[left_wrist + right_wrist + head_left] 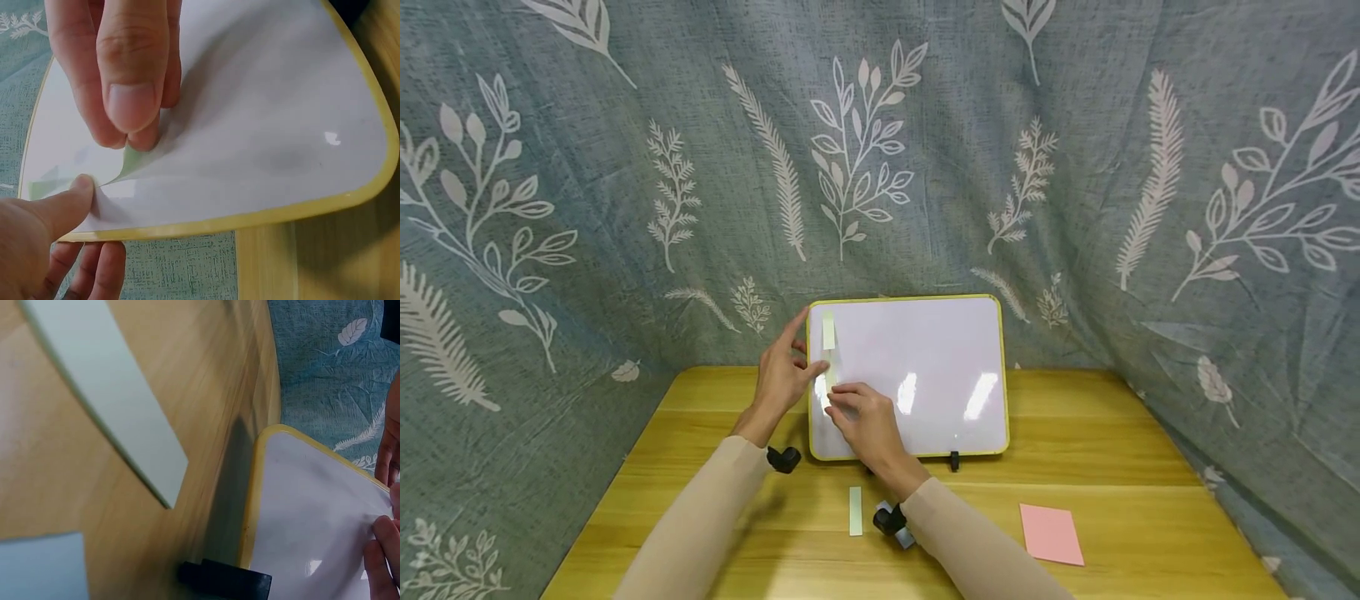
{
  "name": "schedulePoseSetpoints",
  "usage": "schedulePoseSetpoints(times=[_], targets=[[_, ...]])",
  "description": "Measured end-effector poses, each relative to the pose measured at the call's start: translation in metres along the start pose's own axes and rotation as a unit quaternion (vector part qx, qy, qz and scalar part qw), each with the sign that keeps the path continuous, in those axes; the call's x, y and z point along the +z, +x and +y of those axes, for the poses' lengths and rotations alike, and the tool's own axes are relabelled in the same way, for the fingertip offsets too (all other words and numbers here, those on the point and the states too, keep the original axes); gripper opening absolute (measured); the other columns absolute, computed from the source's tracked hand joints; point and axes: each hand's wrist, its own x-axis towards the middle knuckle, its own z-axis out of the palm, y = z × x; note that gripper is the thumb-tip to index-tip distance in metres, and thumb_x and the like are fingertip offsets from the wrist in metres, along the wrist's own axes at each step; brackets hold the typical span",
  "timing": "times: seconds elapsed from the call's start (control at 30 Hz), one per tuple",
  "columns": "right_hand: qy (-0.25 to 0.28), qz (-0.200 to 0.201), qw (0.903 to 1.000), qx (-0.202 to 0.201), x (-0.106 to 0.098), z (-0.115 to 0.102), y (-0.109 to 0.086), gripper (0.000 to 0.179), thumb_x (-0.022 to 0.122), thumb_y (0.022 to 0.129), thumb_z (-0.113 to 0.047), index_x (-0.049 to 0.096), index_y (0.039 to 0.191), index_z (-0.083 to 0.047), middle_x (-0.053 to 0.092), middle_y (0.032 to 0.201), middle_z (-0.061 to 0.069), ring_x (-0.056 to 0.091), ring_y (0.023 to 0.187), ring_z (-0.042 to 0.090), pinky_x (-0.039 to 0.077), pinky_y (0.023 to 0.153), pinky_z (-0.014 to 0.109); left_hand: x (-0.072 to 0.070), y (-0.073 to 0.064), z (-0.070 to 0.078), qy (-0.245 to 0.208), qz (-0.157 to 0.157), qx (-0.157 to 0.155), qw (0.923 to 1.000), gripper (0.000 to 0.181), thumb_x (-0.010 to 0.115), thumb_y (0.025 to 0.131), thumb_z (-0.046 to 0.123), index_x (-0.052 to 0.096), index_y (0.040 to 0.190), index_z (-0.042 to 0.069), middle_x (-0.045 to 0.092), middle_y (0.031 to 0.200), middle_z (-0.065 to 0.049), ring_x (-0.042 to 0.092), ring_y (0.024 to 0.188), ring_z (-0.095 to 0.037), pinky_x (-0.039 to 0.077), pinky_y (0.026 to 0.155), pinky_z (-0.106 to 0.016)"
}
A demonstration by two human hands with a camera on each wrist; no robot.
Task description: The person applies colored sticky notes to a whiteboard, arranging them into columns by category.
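A whiteboard [917, 358] with a yellow frame stands tilted back on the table. My left hand [778, 379] grips its left edge, the thumb [72, 197] on the front and other fingers behind. That thumb presses on a pale green sticky strip [129, 160]. With thumb and fingertips, my right hand [872, 425] pinches the strip's lower end, which curls away from the board. Higher up, another pale green strip [828, 331] lies on the board near its upper left corner. On the table in front lies a pale green strip pad [855, 511].
A pink sticky note pad [1051, 534] lies at the right front of the wooden table [1075, 467]. A bluish-grey piece [44, 569] is partly hidden under my right wrist in the head view. Black feet [954, 461] show under the board. Patterned cloth [925, 208] hangs behind.
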Motion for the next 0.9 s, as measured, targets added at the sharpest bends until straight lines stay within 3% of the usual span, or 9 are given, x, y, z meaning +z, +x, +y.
schedulePoseSetpoints(times=[0.2,0.47,0.73,0.9], targets=[[0.002,-0.026,0.9996,-0.005,-0.006,-0.001,-0.005,0.017,0.095,0.097,-0.004,0.091,0.113,0.0,0.087,0.12,0.015,0.087,0.112,0.032,0.072,0.097,0.042,-0.002,-0.006,-0.001,-0.015,-0.015,-0.003,0.9998,0.11,0.095,0.098,0.009,0.032,0.186,0.033,0.073,0.133,-0.02,0.081,0.099,-0.036,0.068,0.08,-0.048],[0.008,-0.033,0.9991,-0.026,-0.022,-0.004,-0.012,0.018,0.093,0.099,-0.005,0.091,0.116,0.0,0.088,0.12,0.013,0.087,0.112,0.03,0.073,0.095,0.041,-0.007,-0.019,-0.005,-0.023,-0.027,0.0,0.9993,0.103,0.092,0.102,0.01,0.034,0.185,0.027,0.073,0.14,-0.022,0.084,0.108,-0.041,0.071,0.089,-0.053],[0.009,-0.049,0.9979,-0.042,-0.04,-0.002,-0.016,0.018,0.093,0.098,-0.003,0.09,0.116,0.0,0.088,0.118,0.013,0.087,0.112,0.031,0.072,0.095,0.045,-0.017,-0.032,-0.006,0.008,-0.031,0.012,0.9994,0.092,0.089,0.106,0.016,0.038,0.183,0.018,0.075,0.143,-0.022,0.083,0.107,-0.043,0.071,0.088,-0.054],[0.003,-0.073,0.9968,-0.032,-0.047,-0.004,-0.021,0.019,0.093,0.099,-0.006,0.091,0.117,-0.002,0.088,0.12,0.012,0.086,0.113,0.03,0.073,0.095,0.044,-0.019,-0.044,-0.007,0.028,-0.032,0.027,0.9987,0.087,0.089,0.106,0.017,0.043,0.18,0.013,0.076,0.139,-0.022,0.083,0.103,-0.04,0.071,0.083,-0.051]])
